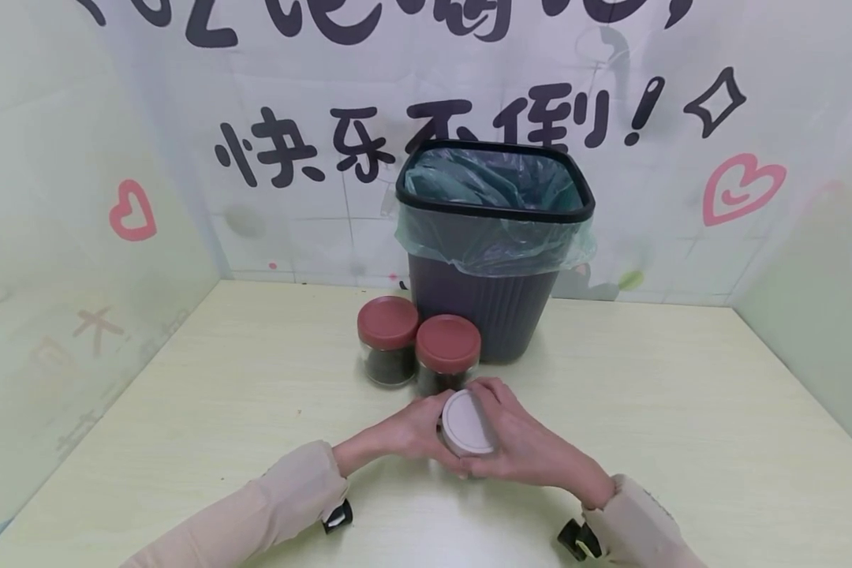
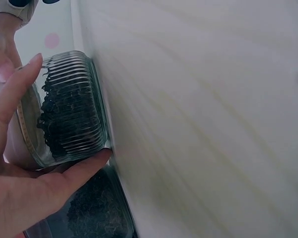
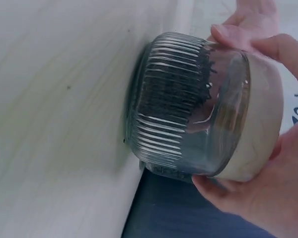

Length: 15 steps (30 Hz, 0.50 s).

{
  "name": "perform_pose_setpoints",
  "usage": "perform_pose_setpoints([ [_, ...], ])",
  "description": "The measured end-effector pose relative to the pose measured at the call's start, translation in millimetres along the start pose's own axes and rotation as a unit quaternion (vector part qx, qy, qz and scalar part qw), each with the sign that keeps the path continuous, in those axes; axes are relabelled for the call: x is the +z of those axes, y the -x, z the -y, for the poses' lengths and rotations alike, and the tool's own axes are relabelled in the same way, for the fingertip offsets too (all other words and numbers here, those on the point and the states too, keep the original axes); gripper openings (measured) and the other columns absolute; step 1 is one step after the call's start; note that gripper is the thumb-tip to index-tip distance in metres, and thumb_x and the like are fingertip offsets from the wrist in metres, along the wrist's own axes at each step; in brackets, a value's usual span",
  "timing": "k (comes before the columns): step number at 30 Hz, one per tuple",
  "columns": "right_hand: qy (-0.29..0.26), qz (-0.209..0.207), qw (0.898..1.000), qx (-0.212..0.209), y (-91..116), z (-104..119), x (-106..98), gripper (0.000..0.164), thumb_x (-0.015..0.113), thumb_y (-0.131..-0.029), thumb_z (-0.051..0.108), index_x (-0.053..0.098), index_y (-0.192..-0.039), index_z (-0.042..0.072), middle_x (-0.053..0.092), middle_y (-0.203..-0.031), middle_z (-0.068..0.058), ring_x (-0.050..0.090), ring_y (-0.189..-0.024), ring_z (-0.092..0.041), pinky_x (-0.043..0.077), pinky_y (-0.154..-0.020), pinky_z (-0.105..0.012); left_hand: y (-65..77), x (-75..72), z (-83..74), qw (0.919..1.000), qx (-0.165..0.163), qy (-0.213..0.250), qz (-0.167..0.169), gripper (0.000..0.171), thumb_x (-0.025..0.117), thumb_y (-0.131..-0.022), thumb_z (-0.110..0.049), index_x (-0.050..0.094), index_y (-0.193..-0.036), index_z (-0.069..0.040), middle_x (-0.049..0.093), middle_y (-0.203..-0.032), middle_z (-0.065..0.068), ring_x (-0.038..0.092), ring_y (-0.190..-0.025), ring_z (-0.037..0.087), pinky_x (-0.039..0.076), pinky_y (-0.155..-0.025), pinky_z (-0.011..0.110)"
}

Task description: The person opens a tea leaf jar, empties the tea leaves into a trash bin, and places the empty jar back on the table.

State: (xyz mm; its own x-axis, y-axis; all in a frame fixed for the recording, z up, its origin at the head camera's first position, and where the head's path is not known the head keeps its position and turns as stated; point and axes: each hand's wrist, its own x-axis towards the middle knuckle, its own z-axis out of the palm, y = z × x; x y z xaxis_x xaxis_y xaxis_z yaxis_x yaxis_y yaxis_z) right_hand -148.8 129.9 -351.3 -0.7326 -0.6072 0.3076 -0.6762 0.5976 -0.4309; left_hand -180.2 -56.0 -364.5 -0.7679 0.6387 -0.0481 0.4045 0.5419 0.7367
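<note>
Both hands hold a glass jar with a cream-white lid [image 1: 466, 424], in front of two red-lidded jars. Ribbed glass [image 2: 72, 106] forms its lower body, with dark, shredded contents inside. The jar stands with its base at the tabletop. My left hand [image 1: 413, 430] curls round the jar's left side, its thumb and fingers spread along the glass in the left wrist view. From the right, my right hand [image 1: 528, 446] grips the lid and upper side; in the right wrist view its fingers [image 3: 288, 52] lie over the lid [image 3: 258, 119].
Behind the hands stand a left red-lidded jar [image 1: 388, 339] and a right red-lidded jar [image 1: 447, 347], both with dark contents. A dark bin [image 1: 490, 304] with a green liner bag [image 1: 497, 244] is just behind them. Printed walls enclose the pale table [image 1: 255, 379].
</note>
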Motion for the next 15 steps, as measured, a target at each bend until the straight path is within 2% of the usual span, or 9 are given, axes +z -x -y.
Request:
perform_pose_setpoints([
  [3,0.044,-0.047,0.998,0.009,-0.5,2.1,4.2,0.089,0.072,-0.064,0.052,0.038,-0.123,-0.006,0.04,-0.115,-0.016,0.045,-0.1,-0.021,0.046,-0.08,-0.033,0.4,0.1,-0.1,1.0,0.0,-0.002,0.0,0.072,0.083,-0.058,-0.026,0.046,-0.115,-0.005,0.054,-0.107,0.001,0.051,-0.099,0.016,0.041,-0.081,0.027],
  [8,0.134,-0.113,0.984,0.017,-1.8,3.6,14.3,0.089,0.061,-0.062,0.069,0.047,-0.106,-0.007,0.045,-0.097,-0.014,0.046,-0.082,-0.02,0.045,-0.065,-0.03,1.4,1.0,-0.2,0.9999,0.003,-0.005,-0.009,0.075,0.084,-0.057,-0.025,0.044,-0.117,-0.004,0.055,-0.107,0.004,0.053,-0.098,0.019,0.043,-0.08,0.028],
  [12,0.162,-0.131,0.978,0.007,-2.1,4.2,18.2,0.083,0.059,-0.064,0.068,0.048,-0.099,-0.006,0.044,-0.09,-0.012,0.043,-0.078,-0.02,0.043,-0.061,-0.028,0.5,1.4,0.6,0.9999,0.009,-0.004,-0.009,0.076,0.084,-0.057,-0.024,0.044,-0.119,-0.003,0.055,-0.109,0.005,0.052,-0.099,0.019,0.043,-0.082,0.028],
  [15,0.154,-0.13,0.979,0.0,-2.4,4.2,17.9,0.077,0.065,-0.064,0.061,0.048,-0.099,-0.005,0.043,-0.091,-0.011,0.043,-0.081,-0.02,0.043,-0.064,-0.027,0.4,0.9,0.9,0.9999,0.011,0.0,-0.009,0.075,0.084,-0.057,-0.024,0.044,-0.118,-0.004,0.055,-0.108,0.004,0.052,-0.099,0.019,0.043,-0.082,0.028],
])
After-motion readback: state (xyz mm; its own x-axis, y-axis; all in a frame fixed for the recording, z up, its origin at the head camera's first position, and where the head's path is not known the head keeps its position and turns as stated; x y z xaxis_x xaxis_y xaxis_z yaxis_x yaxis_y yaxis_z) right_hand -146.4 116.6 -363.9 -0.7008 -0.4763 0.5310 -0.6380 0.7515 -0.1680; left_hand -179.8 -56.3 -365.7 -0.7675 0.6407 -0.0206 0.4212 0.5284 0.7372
